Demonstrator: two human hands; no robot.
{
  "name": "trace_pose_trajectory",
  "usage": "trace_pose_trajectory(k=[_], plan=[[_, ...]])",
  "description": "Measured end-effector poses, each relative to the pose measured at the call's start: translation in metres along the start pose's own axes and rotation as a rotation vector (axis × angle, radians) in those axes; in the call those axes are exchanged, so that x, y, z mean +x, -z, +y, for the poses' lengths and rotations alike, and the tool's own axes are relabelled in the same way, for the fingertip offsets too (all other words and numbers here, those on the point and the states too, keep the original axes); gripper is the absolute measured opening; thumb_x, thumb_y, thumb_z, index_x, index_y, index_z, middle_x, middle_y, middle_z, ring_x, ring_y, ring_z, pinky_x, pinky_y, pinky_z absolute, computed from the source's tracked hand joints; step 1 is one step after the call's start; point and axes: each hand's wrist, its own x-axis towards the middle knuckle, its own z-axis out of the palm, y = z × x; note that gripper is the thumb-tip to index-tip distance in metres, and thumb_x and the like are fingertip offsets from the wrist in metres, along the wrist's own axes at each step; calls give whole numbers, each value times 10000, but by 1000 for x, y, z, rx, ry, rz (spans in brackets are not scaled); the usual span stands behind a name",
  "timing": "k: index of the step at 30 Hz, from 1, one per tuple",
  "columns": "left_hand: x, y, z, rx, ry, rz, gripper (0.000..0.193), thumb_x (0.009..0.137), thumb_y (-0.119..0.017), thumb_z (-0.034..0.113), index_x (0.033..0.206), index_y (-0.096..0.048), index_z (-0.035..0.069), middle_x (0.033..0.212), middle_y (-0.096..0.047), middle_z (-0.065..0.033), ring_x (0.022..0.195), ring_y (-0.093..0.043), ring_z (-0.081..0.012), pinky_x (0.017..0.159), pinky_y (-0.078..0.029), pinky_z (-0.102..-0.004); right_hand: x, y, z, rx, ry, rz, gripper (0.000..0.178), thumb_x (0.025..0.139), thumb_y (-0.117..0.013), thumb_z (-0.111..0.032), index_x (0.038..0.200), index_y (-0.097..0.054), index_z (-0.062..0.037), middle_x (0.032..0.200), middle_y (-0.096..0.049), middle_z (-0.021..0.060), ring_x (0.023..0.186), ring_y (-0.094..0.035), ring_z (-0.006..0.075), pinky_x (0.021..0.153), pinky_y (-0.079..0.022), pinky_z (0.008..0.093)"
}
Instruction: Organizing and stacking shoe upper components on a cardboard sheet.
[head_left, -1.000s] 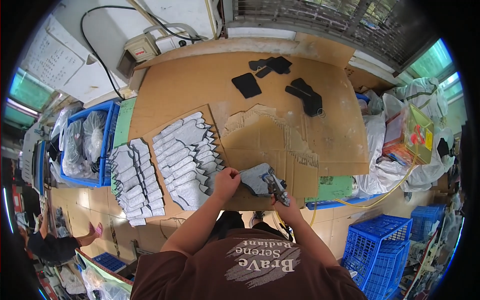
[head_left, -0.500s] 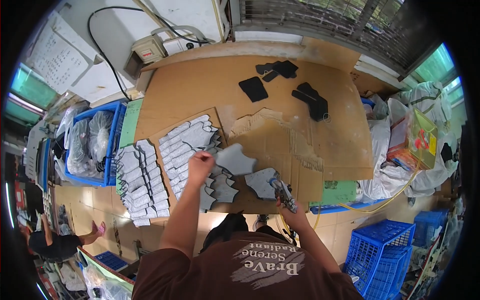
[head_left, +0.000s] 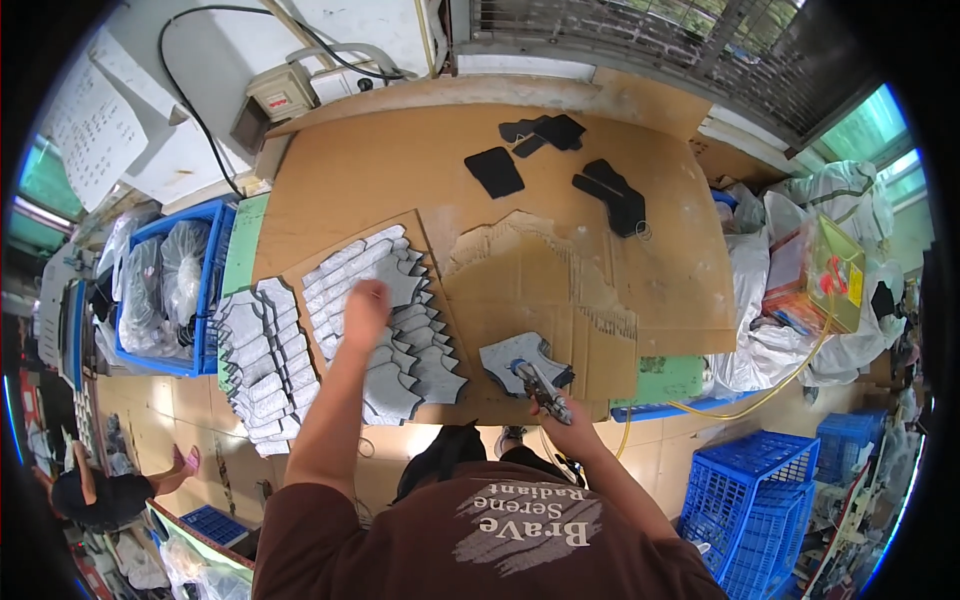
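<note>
My right hand (head_left: pixel 568 424) grips a metal spray gun (head_left: pixel 545 390) near the front edge of the table. Its nozzle end is over a light grey cut piece (head_left: pixel 508 352) with scalloped, dark edges, lying on cardboard. My left hand (head_left: pixel 367 308) is closed above overlapping rows of similar grey pieces (head_left: pixel 345 265) on a cardboard sheet. By its fingers a smooth grey piece (head_left: pixel 402 282) lies over the rows, apparently pinched at its edge; the fingertips are partly hidden. Farther left is another batch of overlapped grey pieces (head_left: pixel 270 370).
Black flat pieces (head_left: pixel 495 173) lie at the back of the cardboard-covered table (head_left: pixel 370 165). A blue crate (head_left: pixel 212 300) of plastic bags stands left. Bags and a yellow tin (head_left: pixel 843 285) sit right, above stacked blue crates (head_left: pixel 735 490). A yellow hose (head_left: pixel 755 408) hangs there. Another person (head_left: pixel 105 495) is at far left.
My left hand has moved left and away from me, carrying the grey piece from mid-table onto the rows. The spray gun has shifted slightly left over the other piece.
</note>
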Motion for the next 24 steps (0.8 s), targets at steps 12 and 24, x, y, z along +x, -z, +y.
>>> trace_pose_trajectory(k=[12, 24], plan=[[-97, -76, 68, -226, 10, -315, 198, 720, -614, 139, 881, -635, 25, 782, -601, -140, 733, -587, -267, 653, -459, -334, 11, -8, 12, 10, -22, -42, 129, 763, -510, -60, 888, -520, -29, 738, -535, 49, 679, -493, 129, 640, -418, 271], [-98, -77, 74, -240, -31, -240, 162, 721, -608, 121, 852, -649, 35, 786, -607, -142, 729, -596, -272, 654, -463, -321, 11, 2, 20, 93, -56, 43, 129, 763, -510, -45, 889, -524, -25, 769, -542, 26, 715, -487, 107, 667, -407, 250]])
